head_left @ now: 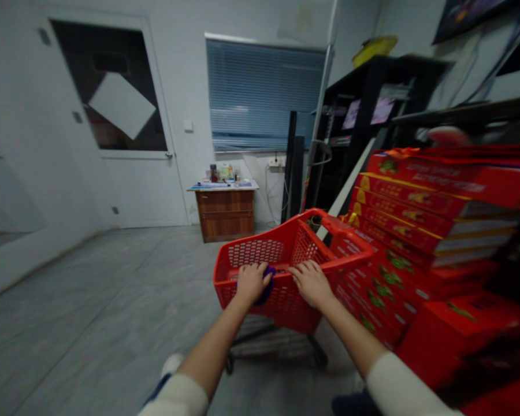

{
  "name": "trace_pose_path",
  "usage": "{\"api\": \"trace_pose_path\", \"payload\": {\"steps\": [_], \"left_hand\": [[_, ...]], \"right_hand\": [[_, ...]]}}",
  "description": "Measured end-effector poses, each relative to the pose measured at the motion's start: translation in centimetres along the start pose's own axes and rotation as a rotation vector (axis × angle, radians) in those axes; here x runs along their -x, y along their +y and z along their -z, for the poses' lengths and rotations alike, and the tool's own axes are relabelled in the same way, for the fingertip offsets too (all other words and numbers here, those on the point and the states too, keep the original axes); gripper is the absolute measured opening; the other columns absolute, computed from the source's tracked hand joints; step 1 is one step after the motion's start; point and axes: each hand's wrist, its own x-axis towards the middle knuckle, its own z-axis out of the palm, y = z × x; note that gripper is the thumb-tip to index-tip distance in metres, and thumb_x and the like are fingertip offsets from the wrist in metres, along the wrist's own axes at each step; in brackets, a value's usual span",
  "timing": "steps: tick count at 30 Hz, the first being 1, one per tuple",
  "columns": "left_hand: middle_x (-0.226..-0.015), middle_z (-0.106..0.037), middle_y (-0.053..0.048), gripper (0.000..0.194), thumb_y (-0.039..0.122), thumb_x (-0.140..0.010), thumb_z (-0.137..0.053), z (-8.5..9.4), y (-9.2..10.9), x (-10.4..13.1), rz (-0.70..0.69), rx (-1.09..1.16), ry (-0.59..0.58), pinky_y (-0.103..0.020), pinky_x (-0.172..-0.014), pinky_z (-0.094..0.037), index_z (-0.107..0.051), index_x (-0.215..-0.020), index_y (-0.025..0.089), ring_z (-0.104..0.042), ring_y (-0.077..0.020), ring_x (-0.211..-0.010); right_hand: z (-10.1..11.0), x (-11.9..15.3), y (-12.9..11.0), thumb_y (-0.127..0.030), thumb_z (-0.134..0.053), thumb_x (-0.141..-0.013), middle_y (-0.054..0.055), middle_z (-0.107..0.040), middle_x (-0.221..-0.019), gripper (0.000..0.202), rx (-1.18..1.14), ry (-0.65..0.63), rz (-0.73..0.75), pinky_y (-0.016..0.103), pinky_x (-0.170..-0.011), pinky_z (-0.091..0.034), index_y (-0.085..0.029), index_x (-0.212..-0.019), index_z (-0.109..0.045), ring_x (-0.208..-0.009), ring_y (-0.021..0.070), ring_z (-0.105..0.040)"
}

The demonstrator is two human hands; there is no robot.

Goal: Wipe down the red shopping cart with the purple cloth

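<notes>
A red plastic shopping cart (pixel 251 252) with perforated walls stands sideways in front of me on dark legs and wheels. At its near rim, my left hand (pixel 252 283) is closed on a purple cloth (pixel 266 288), which hangs partly over the outer wall. My right hand (pixel 312 283) lies a little to the right, its fingers bent over the same rim and gripping it. Inside the cart, a perforated divider (pixel 309 242) sets off the part towards the handle. The basket's floor is mostly hidden by my hands and the near wall.
Stacked red boxes (pixel 407 214) crowd the right side, close to the cart's handle end. A wooden cabinet (pixel 226 215) with small bottles on top stands by the far wall. Behind the boxes rises a black shelf (pixel 368 86). A white door (pixel 138 190) is at the left; grey floor (pixel 112 323) stretches before it.
</notes>
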Motion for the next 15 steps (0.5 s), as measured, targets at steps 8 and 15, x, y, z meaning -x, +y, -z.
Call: {"api": "trace_pose_path", "payload": {"steps": [8,15], "left_hand": [[-0.104,-0.067,-0.012,0.037,0.046,-0.094,-0.043,0.1,0.7,-0.5,0.251,-0.026,-0.001,-0.038,-0.083,-0.039,-0.058,-0.116,0.021,-0.062,-0.0271,-0.099],[-0.108,-0.065,-0.008,0.036,0.048,-0.094,-0.043,0.2,6.5,-1.9,-0.047,0.072,0.017,-0.035,-0.087,-0.041,-0.055,-0.121,0.027,-0.061,-0.0234,-0.101]], "right_hand": [[1.0,0.8,3.8,-0.029,-0.038,-0.096,0.008,-0.067,-0.106,0.032,0.107,0.105,-0.239,0.040,-0.100,-0.022,-0.022,-0.103,-0.068,-0.105,0.0249,-0.049],[0.9,0.8,3.8,-0.029,-0.037,-0.097,0.007,-0.067,-0.104,0.031,0.120,0.091,-0.222,0.040,-0.097,-0.022,-0.023,-0.100,-0.067,-0.101,0.0247,-0.048]]}}
